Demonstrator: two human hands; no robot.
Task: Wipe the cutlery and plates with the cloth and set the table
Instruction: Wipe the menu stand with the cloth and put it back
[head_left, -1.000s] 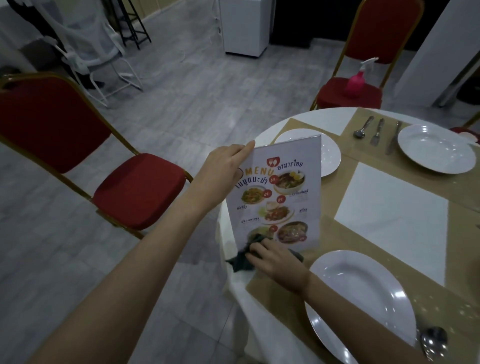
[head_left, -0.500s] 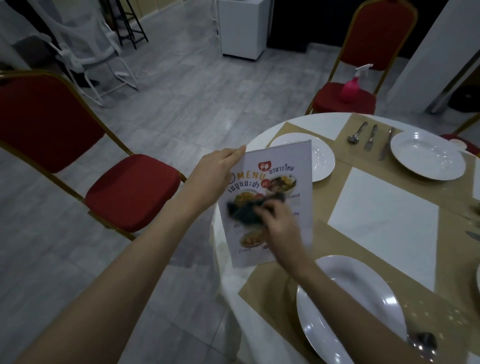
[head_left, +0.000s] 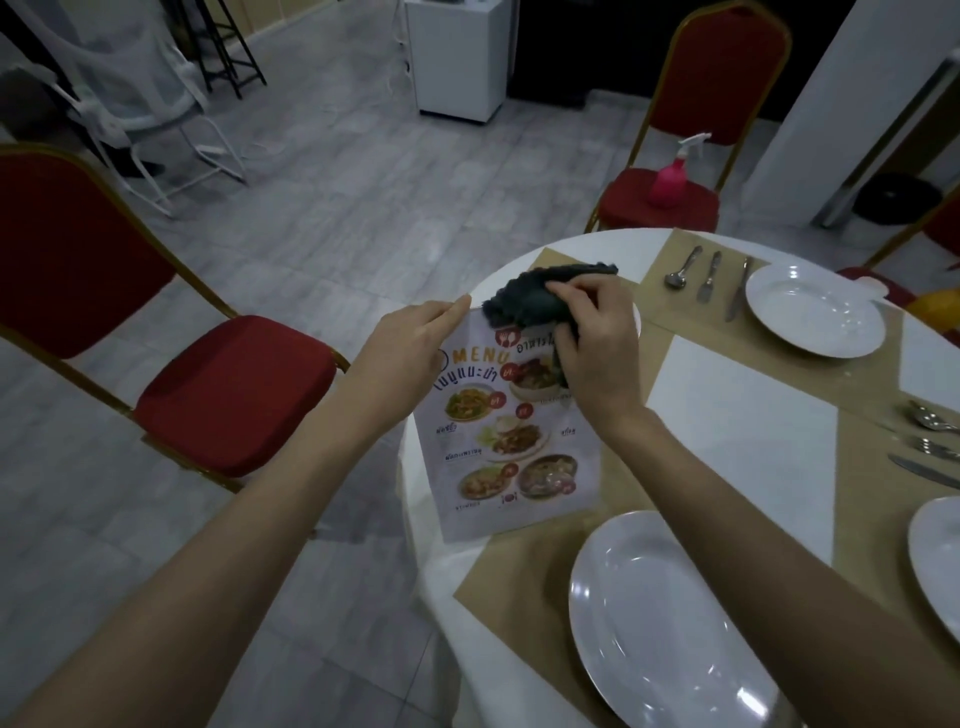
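Near plate: white, just below the menu, its lower edge cut off by the frame.
Menu: held upright at the table edge; reads "MENU", with Thai lettering too small to make out and dish photos; top right corner hidden.
Left hand: fingers pinch the menu's top left edge.
Right hand: grips the dark cloth, pressed on the menu's top.
Beyond the menu: spoon, fork, knife beside a far plate.
Farther: pink spray bottle on a red chair.
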